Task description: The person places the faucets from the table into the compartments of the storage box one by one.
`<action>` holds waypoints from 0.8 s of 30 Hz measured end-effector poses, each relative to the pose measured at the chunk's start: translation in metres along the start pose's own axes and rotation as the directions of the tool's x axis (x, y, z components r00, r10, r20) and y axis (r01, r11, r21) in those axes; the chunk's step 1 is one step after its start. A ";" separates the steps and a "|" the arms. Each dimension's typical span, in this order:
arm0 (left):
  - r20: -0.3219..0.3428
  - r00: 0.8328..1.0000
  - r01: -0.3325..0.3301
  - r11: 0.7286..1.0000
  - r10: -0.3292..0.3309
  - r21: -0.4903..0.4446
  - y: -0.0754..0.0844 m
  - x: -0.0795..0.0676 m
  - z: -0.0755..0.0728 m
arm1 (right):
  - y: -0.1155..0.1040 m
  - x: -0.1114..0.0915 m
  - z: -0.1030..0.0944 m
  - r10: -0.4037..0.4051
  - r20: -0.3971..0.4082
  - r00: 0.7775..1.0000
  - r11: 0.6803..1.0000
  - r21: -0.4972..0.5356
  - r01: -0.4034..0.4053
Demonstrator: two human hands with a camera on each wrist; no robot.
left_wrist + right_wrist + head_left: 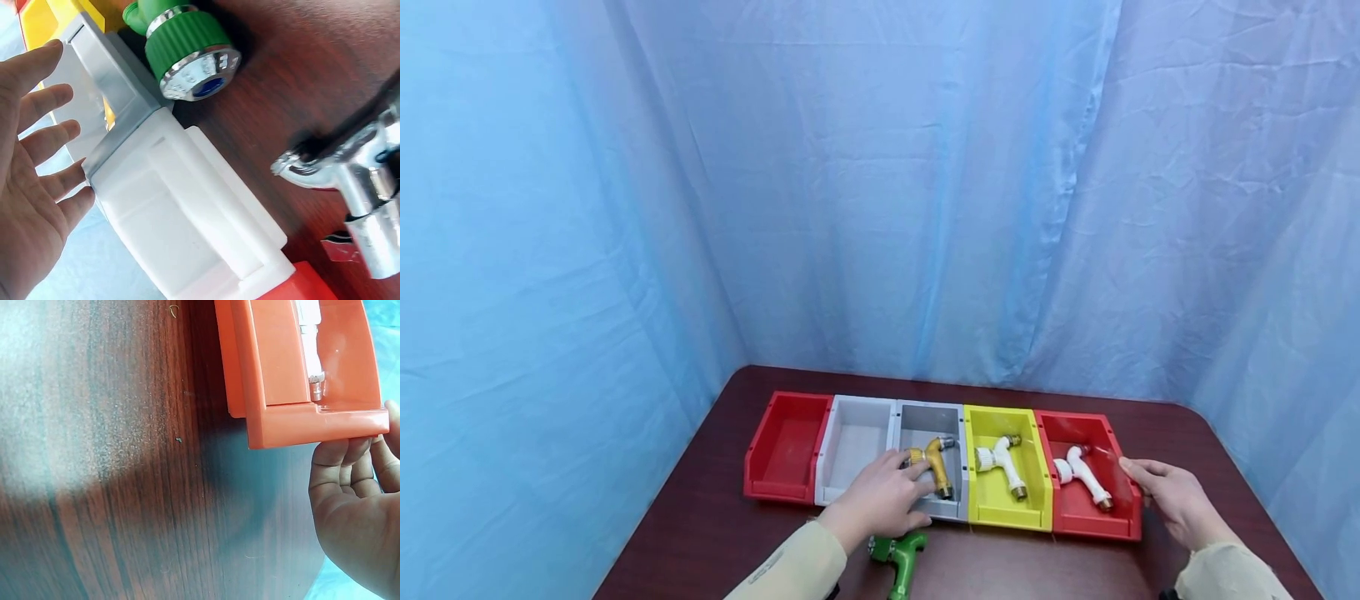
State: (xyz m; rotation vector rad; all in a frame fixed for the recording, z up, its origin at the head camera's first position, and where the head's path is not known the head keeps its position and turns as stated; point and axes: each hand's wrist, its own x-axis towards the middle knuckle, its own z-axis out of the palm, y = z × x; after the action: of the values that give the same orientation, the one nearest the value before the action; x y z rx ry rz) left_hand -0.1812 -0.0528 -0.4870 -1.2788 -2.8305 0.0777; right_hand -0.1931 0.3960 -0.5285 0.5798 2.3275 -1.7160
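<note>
In the head view, my left hand [883, 496] reaches over the grey bin [925, 414], where a yellow tap [936, 462] lies. Its fingers are spread and extended, gripping nothing; in the left wrist view they are beside the edge between the grey and white bins. My right hand [1176, 500] pinches the side wall of the right-hand red bin [1101, 523], thumb at the rim and bent fingers outside. Inside that bin rests a white tap [1084, 477]. Just below my left hand, a green tap [906, 562] lies on the table.
The yellow bin [1045, 508] holds another white tap [1002, 463]. A white bin [853, 433] and a left-hand red bin [793, 442] finish the row. Chrome tap [369, 187] on the wooden table [700, 508]. Blue curtains [880, 208] hang behind.
</note>
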 end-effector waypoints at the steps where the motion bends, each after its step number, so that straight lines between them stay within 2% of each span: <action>1: -0.001 1.000 -0.002 1.000 0.002 0.001 0.000 -0.002 0.000 | 0.000 0.000 0.000 0.000 0.001 1.000 1.000 0.006 0.000; 15: -0.041 0.999 0.006 0.999 -0.008 -0.045 0.006 -0.020 0.001 | 0.000 0.000 0.000 0.011 0.021 1.000 0.998 0.062 -0.012; 24: -0.064 0.998 0.002 0.997 -0.007 -0.074 0.012 -0.030 0.006 | 0.000 -0.001 0.000 0.011 0.019 1.000 0.999 0.050 -0.012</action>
State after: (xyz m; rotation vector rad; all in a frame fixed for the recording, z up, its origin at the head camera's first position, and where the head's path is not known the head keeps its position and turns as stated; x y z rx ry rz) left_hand -0.1526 -0.0677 -0.4936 -1.2645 -2.8066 -0.0679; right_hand -0.1926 0.3957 -0.5280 0.5821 2.2696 -1.7718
